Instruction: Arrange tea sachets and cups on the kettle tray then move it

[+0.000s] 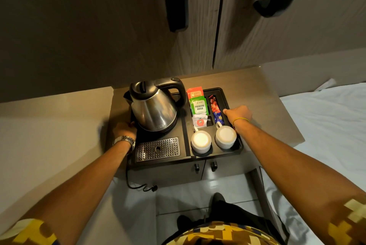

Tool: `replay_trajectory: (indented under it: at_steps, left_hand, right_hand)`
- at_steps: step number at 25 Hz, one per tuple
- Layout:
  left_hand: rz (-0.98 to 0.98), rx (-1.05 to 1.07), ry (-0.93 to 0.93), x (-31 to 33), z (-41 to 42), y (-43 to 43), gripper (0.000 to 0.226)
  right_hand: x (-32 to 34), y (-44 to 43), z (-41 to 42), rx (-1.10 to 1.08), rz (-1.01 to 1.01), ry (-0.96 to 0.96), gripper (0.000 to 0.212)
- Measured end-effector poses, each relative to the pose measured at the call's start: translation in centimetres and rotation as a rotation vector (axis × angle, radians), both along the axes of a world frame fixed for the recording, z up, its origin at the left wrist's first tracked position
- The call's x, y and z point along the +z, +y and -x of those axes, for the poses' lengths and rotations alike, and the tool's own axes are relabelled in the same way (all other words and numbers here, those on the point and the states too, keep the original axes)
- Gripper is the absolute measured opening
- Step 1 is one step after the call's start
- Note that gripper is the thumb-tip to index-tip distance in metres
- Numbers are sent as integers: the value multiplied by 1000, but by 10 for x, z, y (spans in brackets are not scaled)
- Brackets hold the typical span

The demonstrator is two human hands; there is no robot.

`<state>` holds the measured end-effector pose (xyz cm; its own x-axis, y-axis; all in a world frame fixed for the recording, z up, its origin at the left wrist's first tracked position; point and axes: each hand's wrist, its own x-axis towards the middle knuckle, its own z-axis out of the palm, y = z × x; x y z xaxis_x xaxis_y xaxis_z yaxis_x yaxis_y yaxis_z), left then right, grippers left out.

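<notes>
A black kettle tray [185, 126] rests on a small wooden cabinet top. A steel kettle [154, 106] stands on its left half, above a perforated drip grate [157, 148]. On the right half, an orange sachet [195, 92], a green sachet [199, 105] and a white sachet [200, 121] stand in a slot, with red and blue stick packets [215, 110] beside them. Two white cups [201, 141] [225, 136] sit upside down in the front wells. My left hand [124, 130] grips the tray's left edge. My right hand [237, 114] grips the right edge.
The kettle's black power cord [138, 185] hangs off the front of the cabinet. Wardrobe doors with black handles [176, 7] rise behind. A white bed [326, 126] lies to the right, and tiled floor [198, 195] is below me.
</notes>
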<state>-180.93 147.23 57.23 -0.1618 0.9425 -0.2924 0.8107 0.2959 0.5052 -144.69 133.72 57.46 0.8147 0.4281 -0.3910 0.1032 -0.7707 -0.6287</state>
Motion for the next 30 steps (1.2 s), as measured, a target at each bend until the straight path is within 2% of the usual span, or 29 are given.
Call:
replay_trajectory:
  at_steps: [9, 13, 21, 24, 30]
  left_hand:
    - [-27, 2, -63, 7, 6, -4, 32]
    - [-23, 54, -104, 9, 9, -7, 36]
    - [-52, 107, -237, 9, 16, -22, 38]
    - [-57, 92, -228, 7, 15, -30, 42]
    - [-52, 43, -103, 4, 9, -48, 40]
  right_hand:
    - [8, -3, 3, -4, 8, 10, 49]
    - [7, -2, 2, -18, 4, 30, 51]
    - [11, -12, -3, 100, 61, -24, 29]
    - [7, -23, -4, 187, 11, -23, 20]
    - [4, -41, 7, 301, -67, -8, 33]
